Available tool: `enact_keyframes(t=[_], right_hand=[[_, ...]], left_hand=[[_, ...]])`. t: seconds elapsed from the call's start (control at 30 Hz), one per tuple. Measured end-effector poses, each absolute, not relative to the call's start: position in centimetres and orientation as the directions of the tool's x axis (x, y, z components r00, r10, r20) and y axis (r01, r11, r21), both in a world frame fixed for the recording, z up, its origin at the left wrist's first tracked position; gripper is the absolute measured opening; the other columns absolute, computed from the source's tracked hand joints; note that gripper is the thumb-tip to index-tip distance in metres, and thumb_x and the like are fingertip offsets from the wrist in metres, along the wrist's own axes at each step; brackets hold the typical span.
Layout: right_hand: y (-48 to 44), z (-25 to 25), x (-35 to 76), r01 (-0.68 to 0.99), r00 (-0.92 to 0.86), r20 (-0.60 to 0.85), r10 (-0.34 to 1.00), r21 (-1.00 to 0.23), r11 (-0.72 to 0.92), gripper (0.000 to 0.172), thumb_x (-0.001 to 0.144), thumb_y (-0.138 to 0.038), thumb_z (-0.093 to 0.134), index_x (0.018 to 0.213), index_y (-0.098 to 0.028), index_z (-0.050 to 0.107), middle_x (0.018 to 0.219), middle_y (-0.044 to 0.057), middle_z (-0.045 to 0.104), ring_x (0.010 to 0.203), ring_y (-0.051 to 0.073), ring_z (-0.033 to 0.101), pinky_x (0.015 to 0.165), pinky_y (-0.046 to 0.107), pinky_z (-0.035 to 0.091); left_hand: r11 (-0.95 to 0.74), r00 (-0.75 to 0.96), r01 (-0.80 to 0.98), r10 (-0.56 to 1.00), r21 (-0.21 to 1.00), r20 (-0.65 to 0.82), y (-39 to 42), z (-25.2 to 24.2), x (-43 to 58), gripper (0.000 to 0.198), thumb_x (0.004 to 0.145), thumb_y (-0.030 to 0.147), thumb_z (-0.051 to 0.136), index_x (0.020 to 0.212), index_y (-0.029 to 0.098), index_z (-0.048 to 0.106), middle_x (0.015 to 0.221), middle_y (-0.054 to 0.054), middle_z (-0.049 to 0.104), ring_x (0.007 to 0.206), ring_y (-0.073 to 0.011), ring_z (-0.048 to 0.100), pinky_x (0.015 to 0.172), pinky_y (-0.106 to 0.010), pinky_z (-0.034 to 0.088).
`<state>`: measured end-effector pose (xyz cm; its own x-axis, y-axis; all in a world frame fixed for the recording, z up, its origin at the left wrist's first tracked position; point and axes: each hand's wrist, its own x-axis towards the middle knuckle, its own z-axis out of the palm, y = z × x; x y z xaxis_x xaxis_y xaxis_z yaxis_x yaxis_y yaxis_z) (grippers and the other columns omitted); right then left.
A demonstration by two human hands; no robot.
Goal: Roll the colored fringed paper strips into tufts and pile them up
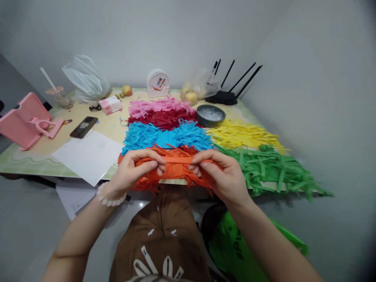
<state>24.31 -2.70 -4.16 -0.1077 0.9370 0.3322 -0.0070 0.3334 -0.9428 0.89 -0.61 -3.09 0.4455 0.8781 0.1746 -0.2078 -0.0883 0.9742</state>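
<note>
Between my two hands stretches a folded strip of orange fringed tissue paper. My left hand pinches its left end, thumb against fingers, with a pale bead bracelet at the wrist. The right end is pinched by my right hand. More orange fringe hangs below and beside the fingers, over the table's front edge. Just behind lie sheets of blue fringed paper, then dark red fringed paper and pink fringed paper. Green fringed paper and yellow fringed paper spread to the right.
A green bowl with clear contents stands among the papers. At the back right sits a black router with several antennas. A phone, white paper sheets and a pink tablet stand occupy the left side.
</note>
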Motion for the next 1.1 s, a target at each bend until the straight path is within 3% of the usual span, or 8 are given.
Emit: enact_keyframes(t=[0.13,0.2,0.3,0.4,0.5,0.63,0.83,1.1], right_hand=[[-3.1,-3.9,24.1,0.191,-0.105,0.42,0.901,-0.881,0.433,0.008,0.086,-0.022,0.065,0.079,-0.021,0.068,0.074,0.001,0.071,0.064,0.015,0.068,0.059,0.024,0.055],[-3.4,-3.7,23.9,0.343,-0.085,0.474,0.876,-0.812,0.473,0.004,0.087,-0.021,0.065,0.088,-0.022,0.069,0.083,0.003,0.073,0.074,0.017,0.07,0.066,0.025,0.056],[-3.6,-3.4,23.9,0.51,-0.112,0.526,0.843,-0.698,0.503,0.018,0.089,-0.02,0.061,0.105,-0.023,0.069,0.103,0.006,0.075,0.092,0.021,0.072,0.083,0.031,0.056],[-3.5,-3.5,24.0,0.553,-0.12,0.512,0.851,-0.678,0.485,0.011,0.089,-0.021,0.06,0.095,-0.022,0.069,0.093,0.006,0.076,0.085,0.021,0.072,0.079,0.032,0.057],[-3.3,-3.7,24.1,0.425,-0.083,0.403,0.912,-0.813,0.398,0.006,0.088,-0.026,0.065,0.086,-0.021,0.066,0.083,0.004,0.075,0.075,0.018,0.072,0.07,0.028,0.058],[-3.1,-4.4,23.7,0.047,-0.084,0.246,0.966,-0.967,0.251,0.017,0.087,-0.037,0.069,0.09,-0.02,0.068,0.08,0.004,0.077,0.067,0.016,0.074,0.065,0.027,0.062],[-2.3,-5.7,23.1,-0.152,-0.074,0.224,0.972,-0.966,0.211,0.012,0.084,-0.032,0.073,0.09,-0.023,0.079,0.077,0.003,0.079,0.065,0.017,0.074,0.065,0.028,0.064],[-0.9,-7.1,23.5,-0.223,-0.113,0.233,0.966,-0.953,0.204,0.006,0.082,-0.025,0.073,0.079,-0.022,0.078,0.075,0.002,0.077,0.064,0.014,0.072,0.064,0.025,0.061]], left_hand=[[-0.274,0.391,0.01,0.886,0.962,0.248,-1.0,-2.8,1.1,0.016,0.089,0.027,0.065,0.078,0.015,0.066,0.07,-0.002,0.068,0.066,-0.012,0.065,0.069,-0.023,0.052],[-0.352,0.358,0.118,0.887,0.929,0.291,-1.1,-2.8,1.2,0.011,0.089,0.027,0.065,0.092,0.016,0.064,0.078,-0.003,0.07,0.068,-0.0131,0.067,0.069,-0.024,0.053],[-0.489,0.389,0.315,0.849,0.813,0.359,-1.0,-2.9,1.0,0.018,0.089,0.024,0.064,0.106,0.017,0.065,0.095,-0.006,0.074,0.082,-0.0154,0.07,0.076,-0.025,0.052],[-0.534,0.413,0.415,0.832,0.736,0.371,-0.8,-2.8,0.8,0.008,0.09,0.022,0.063,0.092,0.017,0.068,0.089,-0.005,0.075,0.081,-0.0152,0.069,0.075,-0.024,0.05],[-0.418,0.404,0.278,0.868,0.865,0.289,-0.7,-2.7,0.9,0.011,0.09,0.025,0.063,0.084,0.016,0.062,0.081,-0.005,0.074,0.075,-0.0163,0.07,0.07,-0.025,0.052],[-0.119,0.413,-0.059,0.901,0.991,0.132,-0.8,-3.0,1.3,0.016,0.09,0.025,0.065,0.084,0.017,0.052,0.076,-0.005,0.075,0.065,-0.0158,0.072,0.066,-0.026,0.056],[0.033,0.349,-0.256,0.935,0.966,0.06,-0.5,-4.1,1.6,0.011,0.084,0.019,0.071,0.092,0.012,0.075,0.076,-0.005,0.076,0.063,-0.0126,0.071,0.066,-0.022,0.057],[0.003,0.357,-0.305,0.928,0.952,0.111,0.2,-5.7,1.6,0.014,0.084,0.014,0.068,0.083,0.018,0.081,0.073,-0.004,0.077,0.07,-0.0127,0.072,0.07,-0.02,0.057]])
